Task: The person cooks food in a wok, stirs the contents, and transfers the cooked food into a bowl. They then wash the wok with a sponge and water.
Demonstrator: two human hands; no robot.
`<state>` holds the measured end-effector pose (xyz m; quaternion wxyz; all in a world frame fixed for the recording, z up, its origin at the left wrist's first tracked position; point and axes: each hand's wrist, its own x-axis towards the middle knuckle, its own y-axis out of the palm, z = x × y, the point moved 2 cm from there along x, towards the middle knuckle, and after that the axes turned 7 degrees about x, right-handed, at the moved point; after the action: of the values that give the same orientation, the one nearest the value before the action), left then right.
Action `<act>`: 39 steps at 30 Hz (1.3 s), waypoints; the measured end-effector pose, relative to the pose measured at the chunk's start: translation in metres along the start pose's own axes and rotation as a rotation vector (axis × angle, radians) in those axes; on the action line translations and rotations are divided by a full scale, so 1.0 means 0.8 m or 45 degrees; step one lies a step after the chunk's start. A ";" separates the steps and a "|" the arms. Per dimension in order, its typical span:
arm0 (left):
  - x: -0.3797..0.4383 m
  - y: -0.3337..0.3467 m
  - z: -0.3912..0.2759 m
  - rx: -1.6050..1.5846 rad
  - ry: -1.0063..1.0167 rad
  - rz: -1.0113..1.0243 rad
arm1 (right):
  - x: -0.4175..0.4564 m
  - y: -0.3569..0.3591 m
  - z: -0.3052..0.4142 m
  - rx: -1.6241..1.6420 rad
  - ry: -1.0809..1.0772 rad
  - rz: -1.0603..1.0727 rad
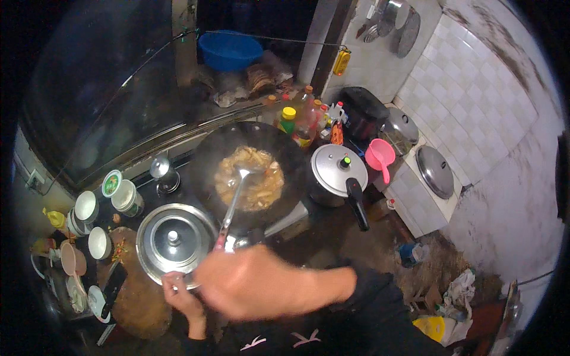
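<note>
A long-handled metal wok spatula (232, 202) rests with its head in a dark wok (202, 155) of steaming, light brown food in liquid (262, 191). My right hand (238, 276), slightly blurred, is closed around the lower end of its handle; the fingers are mostly hidden behind the back of the hand. Left of it, a round steel lid with a knob (153, 236) lies beside the wok. My left hand (178, 289) is at the lid's near rim, with thumb and fingertips close together; whether it grips the rim does not show clearly.
A pressure cooker (327, 167) stands right of the wok, a pink ladle (380, 155) beyond it. Bottles (288, 116) crowd the back. Bowls (99, 243), an open tub (124, 196) and a cutting board with a cleaver (142, 307) are at the left.
</note>
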<state>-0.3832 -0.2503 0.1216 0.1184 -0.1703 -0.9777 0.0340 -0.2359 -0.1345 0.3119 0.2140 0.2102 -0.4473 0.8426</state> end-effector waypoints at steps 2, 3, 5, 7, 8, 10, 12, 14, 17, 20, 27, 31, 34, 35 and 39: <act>0.005 -0.003 -0.022 0.308 0.143 0.023 | -0.029 -0.079 -0.076 -0.284 0.180 0.040; 0.004 -0.002 -0.029 0.312 0.244 0.007 | -0.048 -0.113 -0.132 -0.404 0.438 0.028; -0.001 -0.013 -0.030 0.378 0.239 -0.121 | -0.092 -0.186 -0.267 -0.273 0.713 -0.171; -0.010 -0.007 -0.052 0.439 0.259 -0.244 | -0.129 -0.252 -0.376 -0.668 1.160 -0.144; -0.019 0.006 -0.083 0.618 0.200 -0.310 | -0.149 -0.279 -0.428 -0.719 1.287 -0.041; -0.034 0.019 -0.111 0.468 0.294 -0.324 | -0.182 -0.311 -0.512 -0.653 1.508 -0.177; -0.059 0.037 -0.132 0.503 0.351 -0.380 | -0.202 -0.320 -0.580 -0.646 1.659 -0.145; -0.089 0.050 -0.149 0.658 0.399 -0.386 | -0.201 -0.322 -0.612 -0.742 1.702 -0.038; -0.120 0.072 -0.165 0.777 0.341 -0.425 | -0.218 -0.321 -0.657 -0.839 1.680 0.038; -0.133 0.085 -0.170 0.753 0.300 -0.438 | -0.243 -0.323 -0.696 -0.874 1.634 -0.085; -0.121 0.141 -0.214 0.614 0.507 -0.260 | -0.254 -0.422 -0.610 -1.044 1.459 -0.574; -0.128 0.233 -0.237 0.226 -0.014 0.249 | -0.221 -0.472 -0.514 -0.726 0.908 -0.721; -0.146 0.298 -0.226 0.239 0.015 0.699 | -0.162 -0.453 -0.398 0.098 0.827 -0.842; -0.151 0.314 -0.207 0.135 -0.123 0.769 | -0.135 -0.442 -0.356 0.198 0.823 -0.864; -0.139 0.356 -0.182 0.042 0.044 0.652 | -0.082 -0.415 -0.260 0.877 0.682 -0.673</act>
<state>-0.1539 -0.0170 0.2080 0.1253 -0.4109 -0.8998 0.0760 -0.0339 0.1979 0.3901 0.4454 0.1513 -0.0046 0.8825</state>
